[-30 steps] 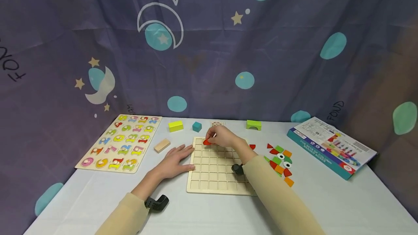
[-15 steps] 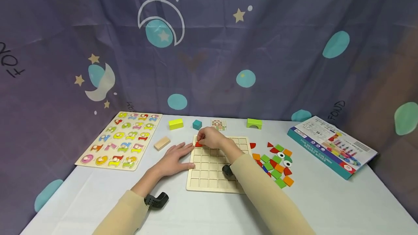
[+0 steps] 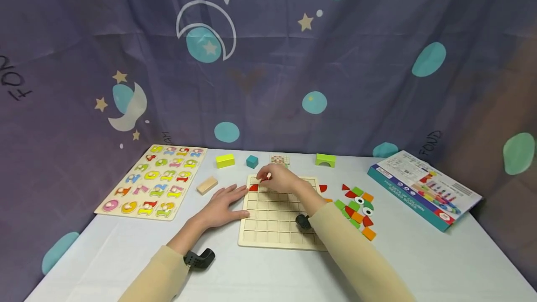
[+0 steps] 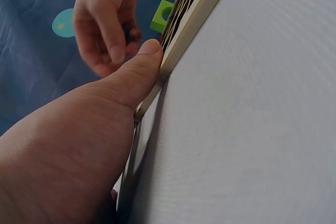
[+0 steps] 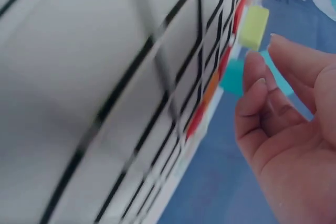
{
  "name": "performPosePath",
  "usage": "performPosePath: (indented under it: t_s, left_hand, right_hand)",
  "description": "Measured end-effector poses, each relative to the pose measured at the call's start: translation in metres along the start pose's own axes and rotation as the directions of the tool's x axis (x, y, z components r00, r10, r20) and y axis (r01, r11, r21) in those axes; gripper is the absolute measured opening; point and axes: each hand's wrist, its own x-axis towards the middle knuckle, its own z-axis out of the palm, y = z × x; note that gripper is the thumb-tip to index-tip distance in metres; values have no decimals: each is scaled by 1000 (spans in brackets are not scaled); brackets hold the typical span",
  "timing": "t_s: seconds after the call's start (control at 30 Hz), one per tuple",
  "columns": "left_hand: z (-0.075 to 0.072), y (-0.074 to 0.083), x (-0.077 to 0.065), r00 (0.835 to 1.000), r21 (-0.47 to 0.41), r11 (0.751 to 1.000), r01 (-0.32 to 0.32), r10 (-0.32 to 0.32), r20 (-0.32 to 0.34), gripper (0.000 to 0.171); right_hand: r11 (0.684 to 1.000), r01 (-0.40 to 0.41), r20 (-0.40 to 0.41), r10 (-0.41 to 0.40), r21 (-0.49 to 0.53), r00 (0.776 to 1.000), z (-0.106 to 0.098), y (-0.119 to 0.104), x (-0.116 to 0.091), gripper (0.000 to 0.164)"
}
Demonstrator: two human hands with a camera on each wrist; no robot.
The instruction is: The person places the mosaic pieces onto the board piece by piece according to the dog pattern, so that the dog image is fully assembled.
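A pale wooden grid board point(image 3: 272, 227) lies on the table. In its far left cell sits a red rounded piece point(image 3: 253, 188). My right hand point(image 3: 282, 178) is over the board's far side, just right of that piece. In the right wrist view the thumb and fingers point(image 5: 252, 95) of that hand are apart, with nothing seen between them. Red and orange pieces line the board's far edge there. My left hand point(image 3: 222, 206) lies spread beside the board's left edge. Its thumb point(image 4: 139, 72) rests on the board's edge in the left wrist view.
Loose coloured tiles point(image 3: 356, 209) lie right of the board. Behind it are a yellow block point(image 3: 225, 161), a teal cube point(image 3: 252, 161), a pattern card point(image 3: 279, 159) and a green arch point(image 3: 325, 160). A wooden block point(image 3: 207, 185), number puzzle point(image 3: 155, 181) and box point(image 3: 423, 190) stand around.
My right hand has carried a red piece left into the board's far left cell and let it go. It has since drawn back slightly right. The left hand stays put.
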Motion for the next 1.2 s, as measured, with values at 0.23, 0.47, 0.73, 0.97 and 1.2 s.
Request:
performPosePath:
  t_s: [0.23,0.47,0.73,0.97,1.2]
  left_hand:
    - [-1,0,-2,1000,-9,1000,9,-9,3,76]
    - [0,0,-1,1000,-11,1000,-12,12,-11,76]
    - [0,0,-2,1000,-9,1000,-12,12,-12,76]
    - [0,-1,-3,1000,-18,1000,-5,5,-14,75]
    - [1,0,-1,1000,-21,1000,-7,6,-17,74]
  right_hand:
    - [999,-15,-16,16,37,1000,-28,25,-41,21]
    - [990,-135,-41,137,51,990,-54,56,-86,19]
    - [967,-249,-23,251,52,968,-71,88,-127,16]
    - [965,-263,34,262,28,965,-76,106,-147,18]
    - [957,-288,82,286,15,955,-80,107,-154,19]
